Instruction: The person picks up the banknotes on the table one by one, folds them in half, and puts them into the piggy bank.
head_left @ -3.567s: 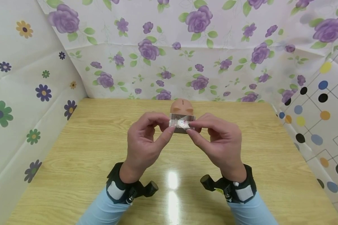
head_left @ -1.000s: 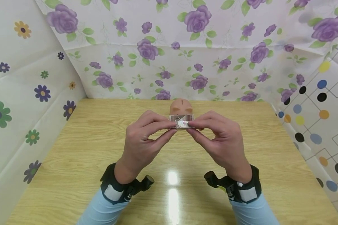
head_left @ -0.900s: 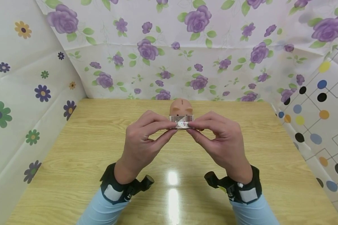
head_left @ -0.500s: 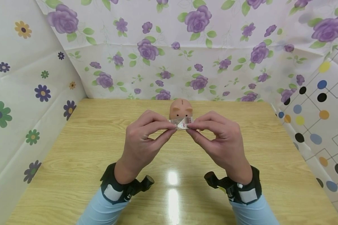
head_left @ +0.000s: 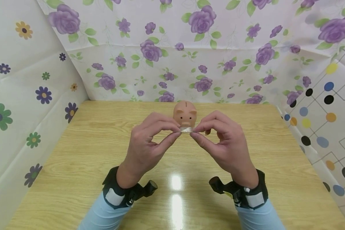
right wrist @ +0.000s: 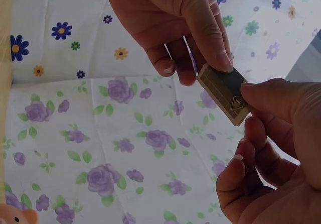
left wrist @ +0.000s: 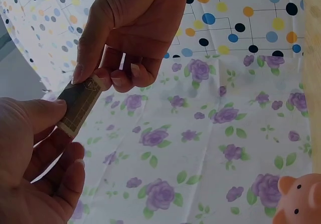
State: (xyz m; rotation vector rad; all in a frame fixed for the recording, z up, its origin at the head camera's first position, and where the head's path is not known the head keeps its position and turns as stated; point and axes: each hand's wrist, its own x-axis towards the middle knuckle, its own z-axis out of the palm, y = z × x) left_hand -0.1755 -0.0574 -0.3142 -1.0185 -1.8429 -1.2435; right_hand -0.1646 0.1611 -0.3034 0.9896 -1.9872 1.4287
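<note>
A small flat rectangular card (head_left: 186,129) is held level between both hands, almost edge-on in the head view, with a shiny silvery upper face. Its tan side, with a dark band and thin grid lines, shows in the left wrist view as the card (left wrist: 80,103) and in the right wrist view as the card (right wrist: 224,92). The left hand (head_left: 152,140) pinches its left end between thumb and fingers. Its right end is pinched likewise by the right hand (head_left: 222,140). Fingertips cover both ends.
A pink piggy bank (head_left: 185,111) with a slot on top stands on the wooden table (head_left: 103,143), just behind the hands. Flowered sheets (head_left: 120,60) rise at the back and left, a dotted sheet (head_left: 322,124) at the right. Both wrists wear black camera straps.
The card has tilted from showing its printed face to nearly edge-on. More of the piggy bank's face now shows above it. Both hands stay in about the same place, pinching.
</note>
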